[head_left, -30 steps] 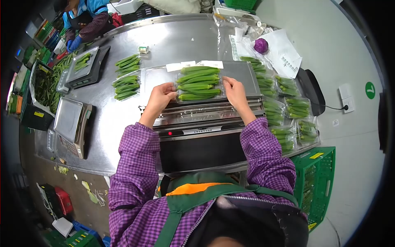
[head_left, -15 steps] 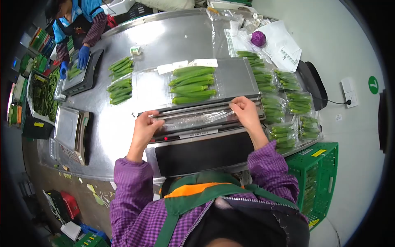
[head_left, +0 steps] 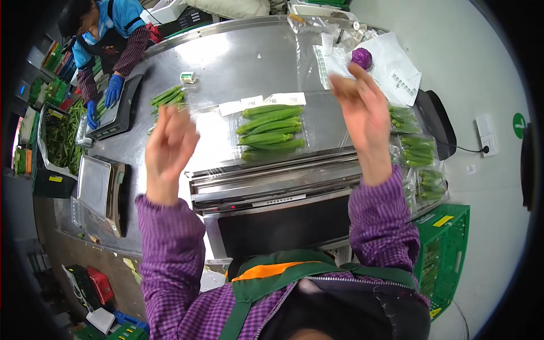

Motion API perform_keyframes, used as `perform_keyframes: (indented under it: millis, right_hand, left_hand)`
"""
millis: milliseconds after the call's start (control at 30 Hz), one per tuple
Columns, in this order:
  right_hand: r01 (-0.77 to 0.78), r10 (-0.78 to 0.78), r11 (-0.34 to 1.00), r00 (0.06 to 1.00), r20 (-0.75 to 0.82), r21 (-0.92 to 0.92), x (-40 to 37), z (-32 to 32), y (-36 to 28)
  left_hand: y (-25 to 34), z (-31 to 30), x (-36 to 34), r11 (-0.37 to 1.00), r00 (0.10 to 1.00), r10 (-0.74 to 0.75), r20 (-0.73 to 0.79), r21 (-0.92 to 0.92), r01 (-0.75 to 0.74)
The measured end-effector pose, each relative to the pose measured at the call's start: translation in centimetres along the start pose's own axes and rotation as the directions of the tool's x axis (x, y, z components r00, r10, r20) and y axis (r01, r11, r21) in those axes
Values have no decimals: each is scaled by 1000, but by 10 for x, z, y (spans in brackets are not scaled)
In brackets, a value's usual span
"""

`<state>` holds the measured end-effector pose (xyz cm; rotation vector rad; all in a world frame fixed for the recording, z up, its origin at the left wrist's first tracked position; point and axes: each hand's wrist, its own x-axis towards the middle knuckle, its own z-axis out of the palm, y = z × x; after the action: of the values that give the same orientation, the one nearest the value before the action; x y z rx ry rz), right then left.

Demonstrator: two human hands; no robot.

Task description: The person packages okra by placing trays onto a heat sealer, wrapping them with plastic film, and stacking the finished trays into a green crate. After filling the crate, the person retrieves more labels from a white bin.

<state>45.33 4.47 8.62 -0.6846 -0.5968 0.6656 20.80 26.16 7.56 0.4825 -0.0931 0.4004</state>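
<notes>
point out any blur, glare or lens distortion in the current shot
Head view: the left hand and right hand look smeared, while the green pods are fairly sharp; head view: white glare on the metal table; head view: fisheye-like curving, blackened corners.

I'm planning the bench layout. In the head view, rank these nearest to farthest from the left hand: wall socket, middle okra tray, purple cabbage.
1. Middle okra tray: right of the left hand.
2. Purple cabbage: farther right, far side of the bench.
3. Wall socket: farthest right, on the wall.

purple cabbage [head_left: 361,58] | white papers [head_left: 399,62] | wall socket [head_left: 487,144] | red crate [head_left: 101,284]
</notes>
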Motion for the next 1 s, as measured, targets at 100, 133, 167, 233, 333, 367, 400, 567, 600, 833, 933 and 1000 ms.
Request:
perform_keyframes:
  millis: [100, 133, 167, 233, 333, 367, 400, 567, 600, 833, 933, 1000]
  right_hand:
    - [125, -81, 735, 992, 97, -666, 52, -31, 49]
    - [104, 9, 495, 992, 125, -863, 56, -47, 68]
    - [101, 13, 496, 992, 123, -863, 53, -58, 82]
    - [65, 296, -115, 955, 29, -991, 45, -67, 98]
    - [-103, 264, 150, 963, -60, -983, 30, -60, 83]
    - [-111, 266, 153, 962, -67, -982, 29, -67, 82]
    - [-226, 319, 297, 939, -127, -928, 30, -76, 80]
    - [-586, 657, 414, 722, -217, -696, -9, -87, 72]
    - [-582, 658, 481, 734, -169, -656, -18, -83, 67]
    - [-800, 856, 378, 494, -153, -467, -130, -49, 17]
    - [-870, 923, 164, 302, -239, -466, -160, -39, 10]
    - [-863, 899, 270, 384, -208, -426, -181, -59, 31]
  left_hand:
    - [-24, -61, 72, 554, 913, 366, -182, 831, -56]
    - [-32, -109, 81, 137, 895, 403, -189, 980, 145]
    - [-51, -120, 80, -332, 922, 379, -83, 918, 220]
    - [-70, -105, 75, -520, 946, 290, 142, 854, 31]
    - [-64, -94, 60, -61, 902, 205, -380, 915, 399]
    - [-67, -95, 55, -63, 901, 199, -384, 913, 403]
    - [-72, -92, 44, 69, 921, 167, -352, 936, 345]
    - [-77, -98, 7, 477, 892, -4, -452, 783, 399]
    - [-69, -76, 0, 367, 821, -133, -555, 742, 561]
    - [-104, -23, -115, 580, 716, -301, -630, 475, 662]
    - [-122, -38, -158, 559, 659, -425, -620, 394, 730]
    - [-130, -26, -154, 551, 604, -360, -711, 361, 753]
